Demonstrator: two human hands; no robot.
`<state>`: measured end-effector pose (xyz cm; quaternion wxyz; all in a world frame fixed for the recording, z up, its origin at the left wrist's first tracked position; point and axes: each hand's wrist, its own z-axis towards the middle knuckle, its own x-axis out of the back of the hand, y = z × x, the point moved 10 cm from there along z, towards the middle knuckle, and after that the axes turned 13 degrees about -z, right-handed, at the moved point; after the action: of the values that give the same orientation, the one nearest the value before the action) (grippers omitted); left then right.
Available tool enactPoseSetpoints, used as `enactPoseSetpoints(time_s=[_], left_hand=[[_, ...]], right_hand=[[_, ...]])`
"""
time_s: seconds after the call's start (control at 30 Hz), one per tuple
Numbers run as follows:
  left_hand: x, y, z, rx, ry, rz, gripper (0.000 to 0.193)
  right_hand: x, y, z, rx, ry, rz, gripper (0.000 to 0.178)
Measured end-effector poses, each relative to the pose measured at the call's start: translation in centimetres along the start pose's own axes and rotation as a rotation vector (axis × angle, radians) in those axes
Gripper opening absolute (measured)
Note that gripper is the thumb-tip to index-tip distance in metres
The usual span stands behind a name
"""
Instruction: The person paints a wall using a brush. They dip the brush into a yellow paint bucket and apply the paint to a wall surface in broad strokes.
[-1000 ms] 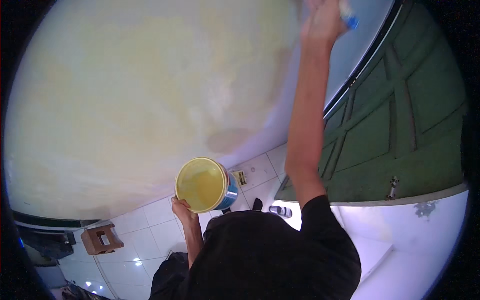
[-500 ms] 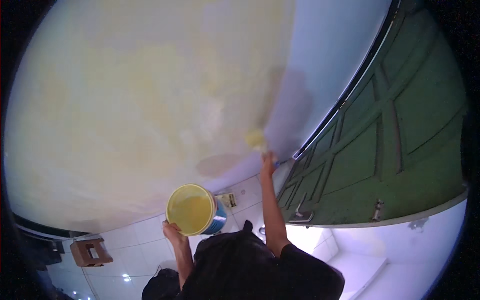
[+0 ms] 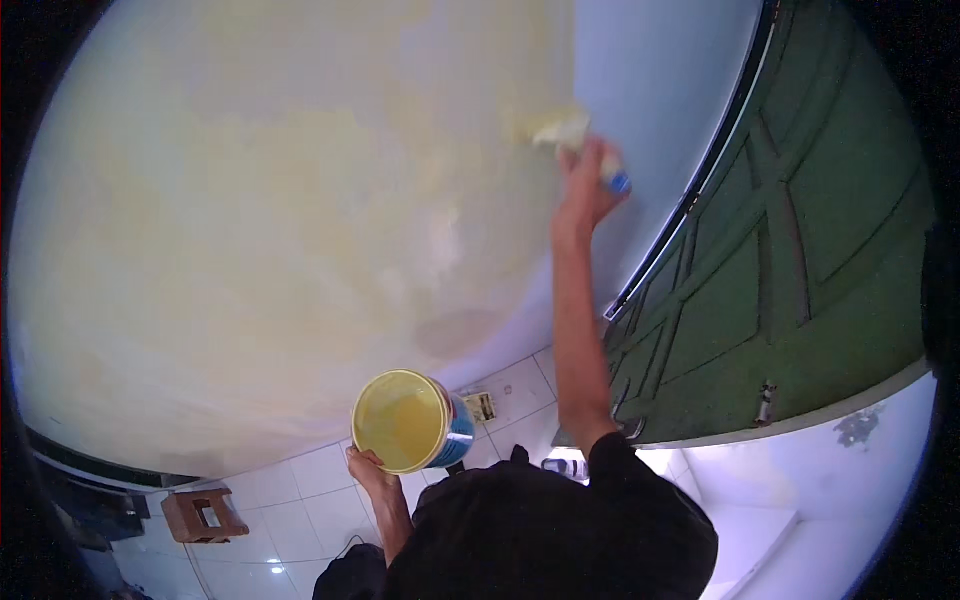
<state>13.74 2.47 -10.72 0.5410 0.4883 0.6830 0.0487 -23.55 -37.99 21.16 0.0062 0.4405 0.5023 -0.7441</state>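
Observation:
My right hand (image 3: 588, 190) is closed around the handle of a paintbrush (image 3: 563, 130), whose bristles lie against the wall (image 3: 300, 200) near its right corner. The handle has a blue end. Pale yellow patches cover much of that wall. Low on the left, my left hand (image 3: 372, 468) grips the rim of a paint bucket (image 3: 466, 430) with a blue side. The bucket tilts toward the wall and yellow paint (image 3: 405, 425) shows inside it.
At right stands a green panelled door (image 3: 720, 310) with a dark frame edge. A brown stool (image 3: 204, 517) is on the tiled floor (image 3: 310, 505) at lower left. Behind the bucket, a small yellowish box (image 3: 481, 407) lies by the wall's foot.
My right hand has swept the paintbrush upward and slightly right along the wall. The bucket in my left hand appears a little further right, as the whole view has shifted somewhat.

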Motion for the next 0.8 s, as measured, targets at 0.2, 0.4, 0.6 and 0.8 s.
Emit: enactPoseSetpoints(time_s=[0.2, 0.4, 0.6, 0.8], left_hand=[[-0.1, -0.8, -0.4, -0.008, 0.052, -0.037, 0.028], [0.4, -0.6, -0.9, -0.006, 0.110, 0.025, 0.033], [2.5, -0.4, 0.6, -0.006, 0.105, 0.027, 0.035], [0.5, 0.5, -0.7, -0.065, 0.159, 0.038, 0.039]], right_hand=[[-17.5, -21.4, 1.9, 0.377, -0.348, 0.102, 0.040], [-19.0, -17.6, 5.7, 0.300, -0.487, 0.344, 0.033], [-0.4, 7.2, 1.9, -0.116, -0.369, 0.221, 0.026], [29.1, 30.7, -9.7, -0.368, 0.008, -0.182, 0.028]])
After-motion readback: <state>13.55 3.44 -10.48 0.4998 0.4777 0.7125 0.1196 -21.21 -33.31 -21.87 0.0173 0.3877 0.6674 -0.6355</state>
